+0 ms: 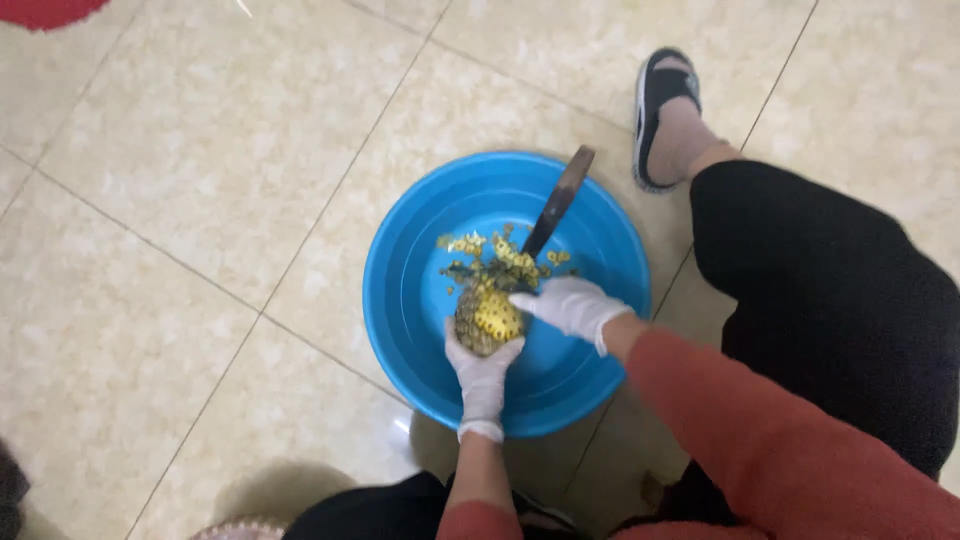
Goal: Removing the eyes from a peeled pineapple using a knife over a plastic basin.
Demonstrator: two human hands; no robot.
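- A white-gloved left hand (482,375) cups a half-peeled pineapple (487,315) from six o'clock, fingers wrapped around it
- The gloved right hand (572,305), at three o'clock of the fruit, is closed on a knife (556,205)
- Peel scraps (497,252) litter the blue basin (420,300)
- A sandalled foot (668,120) rests at one o'clock on the tiled floor (200,200)

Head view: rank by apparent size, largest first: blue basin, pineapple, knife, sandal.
1. blue basin
2. knife and sandal: look about alike, not ranked
3. pineapple, partly hidden by the left hand
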